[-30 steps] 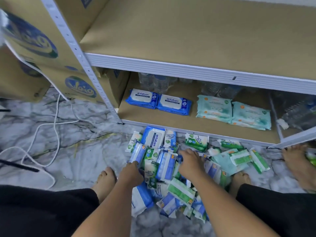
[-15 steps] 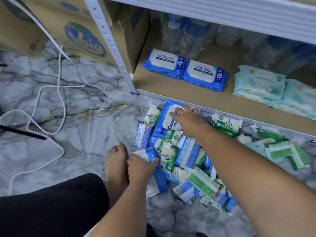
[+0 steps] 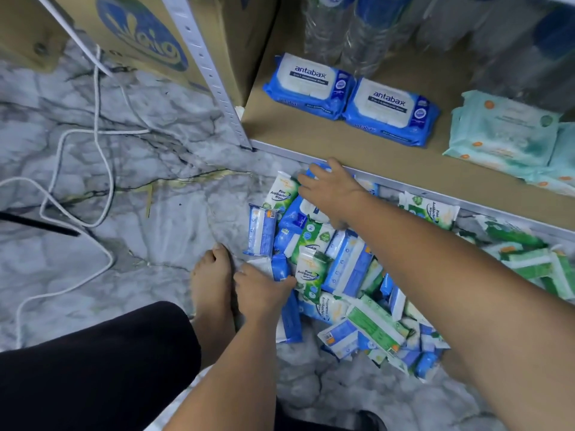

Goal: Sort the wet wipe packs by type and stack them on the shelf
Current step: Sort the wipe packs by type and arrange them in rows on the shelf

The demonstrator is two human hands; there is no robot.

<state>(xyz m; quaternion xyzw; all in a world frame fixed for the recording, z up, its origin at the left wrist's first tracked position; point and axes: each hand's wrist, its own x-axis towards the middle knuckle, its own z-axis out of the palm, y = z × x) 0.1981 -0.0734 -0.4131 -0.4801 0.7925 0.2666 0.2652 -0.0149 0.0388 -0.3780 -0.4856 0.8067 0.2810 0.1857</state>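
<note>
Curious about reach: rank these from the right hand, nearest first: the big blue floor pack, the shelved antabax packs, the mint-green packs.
From the right hand:
1. Big blue floor pack, under its fingers.
2. Antabax packs, on the shelf just beyond.
3. Mint-green packs, same board, farther right.

The right hand [image 3: 329,194] covers most of a blue pack [image 3: 294,219], perhaps antabax.

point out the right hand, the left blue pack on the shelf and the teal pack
right hand [image 3: 331,194]: head view, back of the hand
left blue pack [image 3: 308,84]: head view, white label on top
teal pack [image 3: 504,129]: head view, its top face
</note>
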